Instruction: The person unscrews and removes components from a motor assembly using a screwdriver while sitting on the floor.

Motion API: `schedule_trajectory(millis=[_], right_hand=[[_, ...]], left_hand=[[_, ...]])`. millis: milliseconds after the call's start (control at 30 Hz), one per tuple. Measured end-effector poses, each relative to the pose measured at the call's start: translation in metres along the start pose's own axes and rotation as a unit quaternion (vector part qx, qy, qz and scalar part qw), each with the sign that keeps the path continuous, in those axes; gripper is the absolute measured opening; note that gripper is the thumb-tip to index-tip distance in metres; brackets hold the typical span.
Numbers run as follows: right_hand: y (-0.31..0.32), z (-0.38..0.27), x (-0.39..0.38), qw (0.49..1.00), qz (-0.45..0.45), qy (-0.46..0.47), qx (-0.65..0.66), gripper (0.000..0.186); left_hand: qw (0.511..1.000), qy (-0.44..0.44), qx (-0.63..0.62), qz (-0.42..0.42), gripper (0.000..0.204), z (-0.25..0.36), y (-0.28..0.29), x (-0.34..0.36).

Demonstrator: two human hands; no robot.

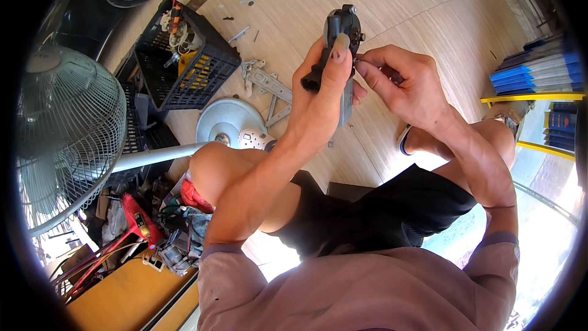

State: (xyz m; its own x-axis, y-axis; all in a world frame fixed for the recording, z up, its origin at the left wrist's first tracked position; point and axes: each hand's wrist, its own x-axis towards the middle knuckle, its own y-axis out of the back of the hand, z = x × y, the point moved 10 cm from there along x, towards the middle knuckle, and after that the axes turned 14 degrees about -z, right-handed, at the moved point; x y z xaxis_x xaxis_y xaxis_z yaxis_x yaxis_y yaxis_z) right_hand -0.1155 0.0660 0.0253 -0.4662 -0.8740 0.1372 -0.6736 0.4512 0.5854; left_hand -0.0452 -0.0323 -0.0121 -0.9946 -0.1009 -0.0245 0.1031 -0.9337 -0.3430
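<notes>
My left hand [318, 95] is wrapped round a black and grey motor-like part [344, 22], holding it up in front of me above my knees. Its rounded black housing points away from me, and a long grey body runs down behind my fingers. The thumb presses along the near face of the housing. Beside it on the right, my right hand [411, 83] is closed in a pinch, thumb and forefinger at the part's right side near a small stud. Whatever sits between those fingertips is too small to make out.
A black plastic crate [211, 55] with tools stands at the left, near a metal scissor-type bracket [269, 86] on the floor. A standing fan [73, 129] with a round base is at my left. Blue-edged stacks [514, 79] rest on a yellow shelf at right.
</notes>
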Motion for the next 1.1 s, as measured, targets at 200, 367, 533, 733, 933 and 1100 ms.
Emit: schedule_trajectory(millis=[200, 367, 533, 733, 933, 1100], right_hand=[[0.0020, -0.0001, -0.0008, 0.999, 0.011, -0.017, 0.027, 0.011], [0.0028, 0.0004, -0.0011, 1.000, 0.017, 0.003, 0.005, 0.010], [0.0019, -0.0020, -0.0004, 0.999, 0.005, -0.009, 0.046, 0.010], [0.0003, 0.0014, -0.0014, 1.000, 0.004, -0.001, 0.001, 0.012], [0.0010, 0.0010, -0.0017, 1.000, 0.010, 0.003, 0.013, 0.012], [-0.0017, 0.0036, -0.0010, 0.999, 0.000, -0.006, 0.045, 0.015]], left_hand=[[1.000, -0.005, -0.007, 0.000, 0.058, 0.0003, -0.0007, 0.0009], [1.000, 0.006, 0.000, 0.000, 0.058, -0.0013, -0.0001, -0.0002], [1.000, 0.007, -0.003, -0.001, 0.058, -0.0009, -0.0007, -0.0004], [1.000, 0.008, 0.002, 0.005, 0.057, -0.0023, 0.0003, -0.0009], [1.000, 0.014, -0.003, 0.003, 0.056, -0.0016, 0.0003, -0.0017], [1.000, -0.004, -0.004, 0.004, 0.056, 0.0005, -0.0007, 0.0002]])
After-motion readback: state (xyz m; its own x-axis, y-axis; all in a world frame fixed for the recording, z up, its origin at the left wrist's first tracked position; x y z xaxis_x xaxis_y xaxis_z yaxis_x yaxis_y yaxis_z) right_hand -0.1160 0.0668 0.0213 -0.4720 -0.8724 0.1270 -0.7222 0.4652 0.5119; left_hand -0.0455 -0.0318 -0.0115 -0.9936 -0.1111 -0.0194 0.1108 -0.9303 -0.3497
